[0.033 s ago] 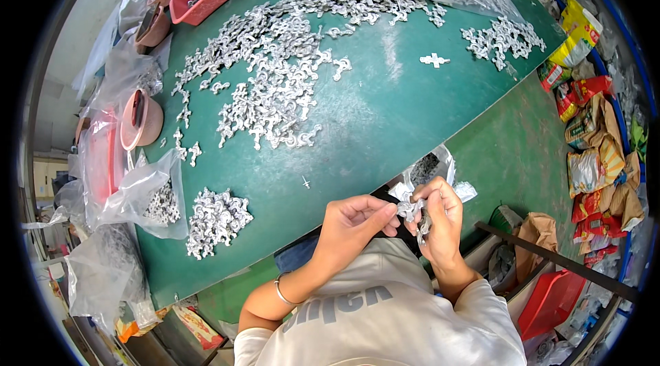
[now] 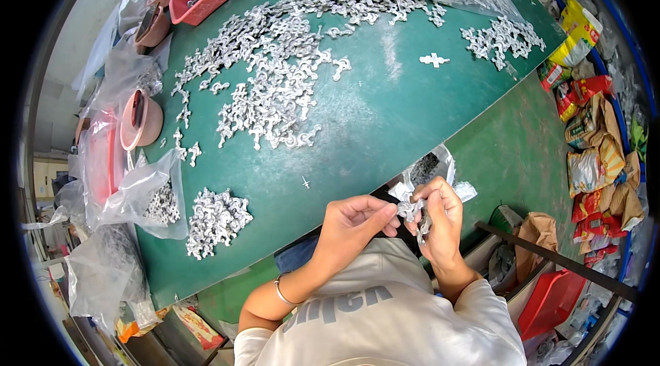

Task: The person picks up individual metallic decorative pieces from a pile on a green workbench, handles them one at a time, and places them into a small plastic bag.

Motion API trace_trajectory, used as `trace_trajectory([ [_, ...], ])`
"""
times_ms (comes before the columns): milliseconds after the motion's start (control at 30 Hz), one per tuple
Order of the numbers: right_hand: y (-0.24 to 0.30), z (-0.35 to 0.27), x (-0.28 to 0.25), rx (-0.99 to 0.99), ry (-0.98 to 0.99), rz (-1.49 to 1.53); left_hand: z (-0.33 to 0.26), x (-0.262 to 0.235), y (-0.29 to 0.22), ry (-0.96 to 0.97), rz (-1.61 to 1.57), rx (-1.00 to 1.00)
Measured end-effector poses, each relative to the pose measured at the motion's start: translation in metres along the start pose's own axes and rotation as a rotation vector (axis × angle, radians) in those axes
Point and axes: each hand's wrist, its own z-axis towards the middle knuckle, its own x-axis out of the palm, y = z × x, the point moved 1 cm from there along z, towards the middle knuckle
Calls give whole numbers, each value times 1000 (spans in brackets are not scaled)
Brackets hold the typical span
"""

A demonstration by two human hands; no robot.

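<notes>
Holds metal pieces [image 2: 410, 211] clamped in right hand [image 2: 443, 225], just off the near edge of the desk [image 2: 375, 115]; places left hand [image 2: 359, 224] beside them, cannot tell whether gripping. Shows no change from earlier, suggesting the same step.

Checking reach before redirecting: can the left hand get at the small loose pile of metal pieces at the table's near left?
Probably yes: the small loose pile lies uncovered on the green table and no obstacle shows between it and the left hand. The plastic bag sits beyond it.
</notes>
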Motion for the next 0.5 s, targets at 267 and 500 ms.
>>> trace_trajectory([
  [267, -39, 24, -59, 184, -128, 417, 7, -4, 11, 114, 181, -14],
  [500, -142, 36, -227, 376, -696, 220, 5, -24, 22, 58, 270, -22],
])
